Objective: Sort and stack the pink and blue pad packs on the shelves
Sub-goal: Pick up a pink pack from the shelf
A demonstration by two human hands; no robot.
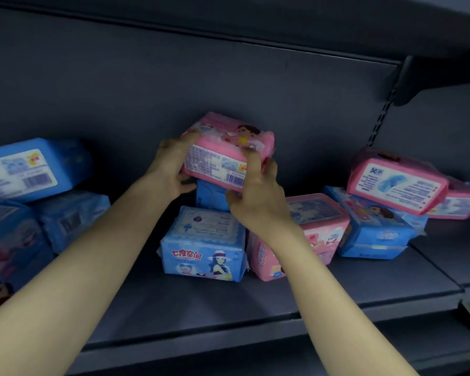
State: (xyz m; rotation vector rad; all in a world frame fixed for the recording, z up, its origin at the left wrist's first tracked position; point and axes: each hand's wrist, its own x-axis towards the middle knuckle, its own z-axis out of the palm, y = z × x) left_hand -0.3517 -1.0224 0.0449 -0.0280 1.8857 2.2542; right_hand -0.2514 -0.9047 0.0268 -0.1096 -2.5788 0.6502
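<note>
Left group: a stack of blue packs (25, 169) sits at the left end of the shelf (255, 302), the top one tilted. It looks like the blue pile taking shape, though a pack with pink print (8, 256) lies low at the far-left edge.
Left hand: the left hand (171, 166) grips the left end of the held pink pack (228, 153), fingers curled under it.
Held pink pack: raised at mid-shelf, close over a small blue pack (209, 196). Whether it rests on that pack or hangs just clear cannot be told.
Right hand: the right hand (255, 194) clasps the pack's right end, with the forefinger up its front face. The hands are apart, one at each end.
Front blue pack (204, 245): upright near the shelf edge, just beside a low pink pack (318, 226).
Right group: mixed, with a blue pack (375, 229) under a tilted pink pack (396, 180) and another pink pack (461, 202) at the far right.
Progress: judged roughly midway. Blue is partly gathered at the left, while the centre and right hold pink and blue together.
Left to do: place the held pack with the pink ones, move the centre and right blue packs leftward, and square both stacks.
</note>
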